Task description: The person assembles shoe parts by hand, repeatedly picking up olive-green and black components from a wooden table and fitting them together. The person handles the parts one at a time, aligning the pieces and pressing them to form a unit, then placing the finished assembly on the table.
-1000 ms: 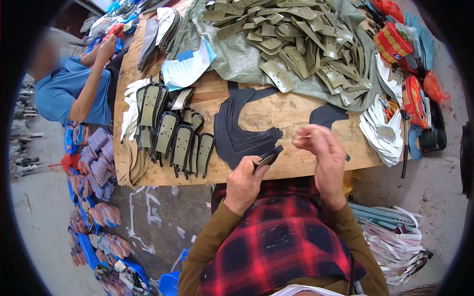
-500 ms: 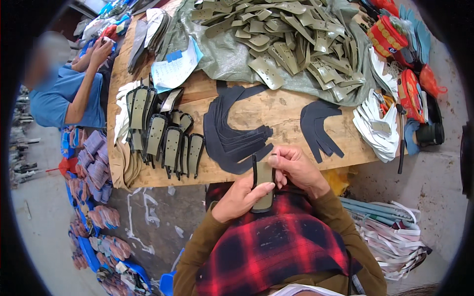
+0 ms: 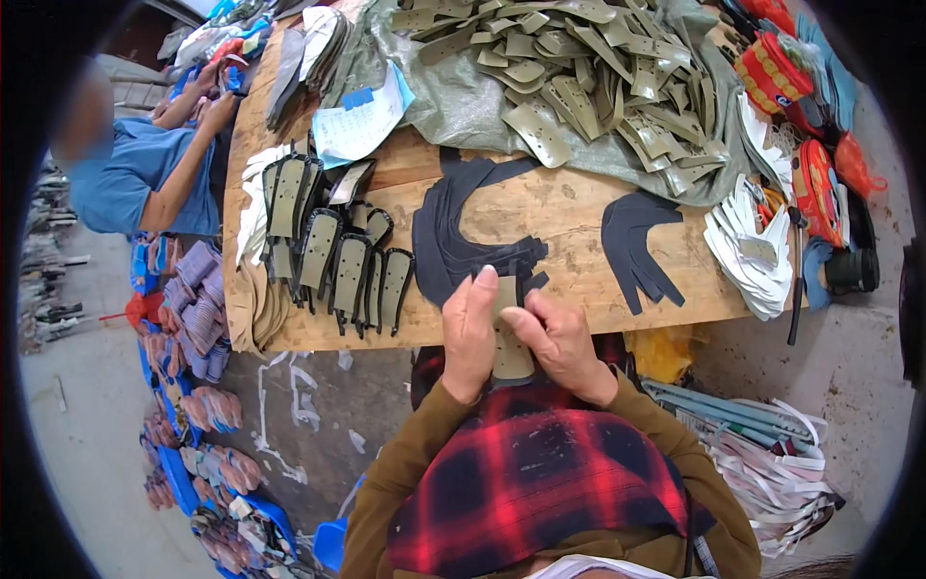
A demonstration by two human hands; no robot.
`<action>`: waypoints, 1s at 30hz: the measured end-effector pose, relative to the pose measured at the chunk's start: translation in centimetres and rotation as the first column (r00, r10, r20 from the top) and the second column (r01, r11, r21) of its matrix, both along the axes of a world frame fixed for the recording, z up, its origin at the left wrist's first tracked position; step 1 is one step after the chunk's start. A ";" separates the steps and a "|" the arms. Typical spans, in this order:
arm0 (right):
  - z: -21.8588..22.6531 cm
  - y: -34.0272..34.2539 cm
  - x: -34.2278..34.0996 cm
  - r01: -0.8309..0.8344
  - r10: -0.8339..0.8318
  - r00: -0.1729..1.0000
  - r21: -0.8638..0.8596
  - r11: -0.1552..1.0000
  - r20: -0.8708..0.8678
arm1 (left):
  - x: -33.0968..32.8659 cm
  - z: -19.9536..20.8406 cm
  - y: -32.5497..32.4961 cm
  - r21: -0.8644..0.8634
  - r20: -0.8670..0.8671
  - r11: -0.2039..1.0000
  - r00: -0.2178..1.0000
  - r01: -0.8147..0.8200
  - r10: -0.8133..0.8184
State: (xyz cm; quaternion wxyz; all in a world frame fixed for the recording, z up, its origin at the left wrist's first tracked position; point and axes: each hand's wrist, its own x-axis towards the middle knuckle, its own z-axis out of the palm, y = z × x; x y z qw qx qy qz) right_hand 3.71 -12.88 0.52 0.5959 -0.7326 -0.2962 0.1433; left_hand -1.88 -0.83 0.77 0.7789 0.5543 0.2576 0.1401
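Between my hands, just off the table's front edge, is an olive-green plate [image 3: 512, 357] with small holes and a dark edging. My left hand [image 3: 468, 338] grips its left side, thumb pointing up by the upper end. From the right, my right hand [image 3: 564, 347] closes on the plate, thumb pressed across its face. Beyond my hands lies a fan of black curved strips [image 3: 439, 232]. Farther right is a smaller bunch of black strips [image 3: 632, 241]. A cluster of black-edged olive plates [image 3: 318, 251] stands on the table to the left.
A heap of bare olive plates [image 3: 579, 68] covers a green sheet [image 3: 434, 111] at the back of the wooden table [image 3: 540, 207]. White curved pieces [image 3: 748, 256] lie at the right end. A written paper [image 3: 362, 125] is at back left, near a person in blue [image 3: 159, 174].
My left hand has slid up the plate's left side. My right hand has left the upper corner and come lower, its thumb now on the plate's face. The view has shifted slightly.
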 end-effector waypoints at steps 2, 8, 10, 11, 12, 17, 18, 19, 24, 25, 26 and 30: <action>-0.6 -0.5 0.0 -0.076 0.074 0.996 -0.047 0.996 -0.044 | 0.5 -0.2 -0.3 -0.029 -0.001 0.996 0.997 -0.079 0.079; 0.7 -2.8 4.7 -0.333 0.265 0.864 -0.093 0.938 -0.428 | 0.7 -1.2 -0.2 -0.008 0.147 0.997 0.986 -0.074 0.074; 1.8 -4.0 6.6 -0.500 0.418 0.816 -0.125 0.857 -0.398 | 0.6 1.2 1.8 0.312 0.155 0.949 0.988 -0.037 -0.012; 2.5 -4.3 7.2 -0.583 0.524 0.806 -0.220 0.782 -0.275 | 0.5 2.8 2.8 0.551 0.087 0.826 0.977 0.115 -0.193; 3.0 -4.4 7.3 -0.606 0.568 0.795 -0.249 0.755 -0.213 | 0.8 4.2 3.8 0.734 0.029 0.641 0.933 0.224 -0.359; 3.7 -4.2 6.2 -0.725 0.606 0.528 0.056 0.687 -0.596 | 1.7 6.4 5.0 0.366 -0.331 0.239 0.365 0.900 -0.870; 3.9 -4.5 6.0 -0.605 0.574 0.406 0.261 0.752 -0.711 | 1.5 6.0 5.0 0.367 -0.287 0.283 0.397 0.886 -0.872; 3.7 -4.7 5.7 -0.585 0.572 0.381 0.290 0.757 -0.726 | 0.9 4.8 4.8 0.359 -0.239 0.324 0.421 0.876 -0.875; 1.5 -5.2 4.5 -0.455 0.522 0.376 0.338 0.824 -0.766 | -0.3 3.4 4.4 0.022 -0.171 0.560 0.555 0.828 -0.814; 1.5 -5.0 4.5 -0.419 0.512 0.376 0.351 0.837 -0.773 | -0.4 3.4 4.4 0.014 -0.174 0.600 0.593 0.800 -0.786; 1.5 -4.9 4.4 -0.431 0.524 0.395 0.352 0.831 -0.755 | -0.6 3.5 4.3 0.007 -0.177 0.639 0.629 0.770 -0.757; 0.7 -3.7 4.5 -0.492 0.562 0.517 0.314 0.812 -0.645 | -1.3 2.5 4.1 0.031 -0.167 0.707 0.701 0.706 -0.693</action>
